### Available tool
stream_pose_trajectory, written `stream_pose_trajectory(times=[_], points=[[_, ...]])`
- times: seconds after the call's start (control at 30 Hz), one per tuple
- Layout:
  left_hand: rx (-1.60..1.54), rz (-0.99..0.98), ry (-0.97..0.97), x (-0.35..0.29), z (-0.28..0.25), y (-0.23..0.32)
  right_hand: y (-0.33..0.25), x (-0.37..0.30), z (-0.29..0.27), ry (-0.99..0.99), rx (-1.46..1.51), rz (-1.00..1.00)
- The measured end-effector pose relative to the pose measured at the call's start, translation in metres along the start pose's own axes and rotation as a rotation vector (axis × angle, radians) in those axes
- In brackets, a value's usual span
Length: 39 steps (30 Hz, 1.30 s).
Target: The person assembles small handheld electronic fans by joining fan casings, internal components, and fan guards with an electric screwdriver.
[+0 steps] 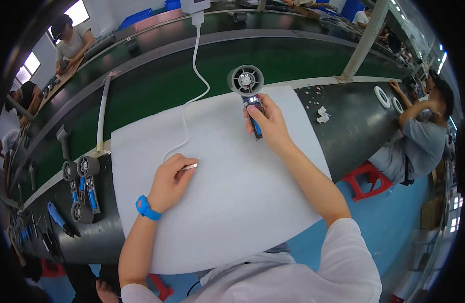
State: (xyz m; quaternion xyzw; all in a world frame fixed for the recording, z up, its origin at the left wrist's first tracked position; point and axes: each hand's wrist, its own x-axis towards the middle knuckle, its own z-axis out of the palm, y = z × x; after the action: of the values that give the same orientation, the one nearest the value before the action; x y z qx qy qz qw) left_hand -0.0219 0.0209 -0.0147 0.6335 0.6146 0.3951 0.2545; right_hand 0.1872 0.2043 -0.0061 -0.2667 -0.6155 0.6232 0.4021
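My right hand point(270, 123) is wrapped round the handle of a grey handheld fan point(245, 80), held over the far edge of a white sheet point(232, 202). Its handle lacks a cover, so a circuit board and a blue battery show beside my thumb. Lower and to the left, my left hand point(168, 183) pinches the metal-tipped plug point(191, 166) of a white cable point(186, 118). Plug and fan are well apart. A blue band point(147, 208) circles my left wrist.
Several uncovered fans point(82, 212) and a blue-handled tool point(55, 214) lie left of the sheet. A white power adapter point(195, 6) hangs beyond the green conveyor belt point(156, 68). Crumpled tissue point(323, 115) and white rings point(381, 97) lie right, near a seated person point(419, 131).
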Motion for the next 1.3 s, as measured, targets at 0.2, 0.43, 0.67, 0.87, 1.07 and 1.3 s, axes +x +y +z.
stream_pose_trajectory(times=[0.2, 0.43, 0.67, 0.87, 1.07, 1.3], points=[[-0.003, 0.018, 0.006, 0.001, 0.001, -0.004, 0.006, 0.002, -0.001, 0.011, -0.040, -0.057], [0.009, 0.042, 0.013, 0.001, 0.002, -0.002, 0.007, 0.000, -0.002, 0.024, -0.050, -0.029], [0.002, 0.009, 0.004, 0.000, 0.002, 0.001, 0.008, 0.000, -0.004, 0.028, -0.035, -0.068], [0.029, 0.010, 0.008, 0.000, 0.000, 0.000, 0.007, -0.001, -0.003, 0.022, -0.014, -0.052], [0.017, 0.048, 0.017, -0.001, 0.000, -0.002, 0.006, -0.002, 0.001, 0.015, 0.008, -0.076], [0.021, 0.053, 0.011, 0.000, 0.001, -0.003, -0.015, 0.000, 0.002, 0.081, 0.016, 0.091]])
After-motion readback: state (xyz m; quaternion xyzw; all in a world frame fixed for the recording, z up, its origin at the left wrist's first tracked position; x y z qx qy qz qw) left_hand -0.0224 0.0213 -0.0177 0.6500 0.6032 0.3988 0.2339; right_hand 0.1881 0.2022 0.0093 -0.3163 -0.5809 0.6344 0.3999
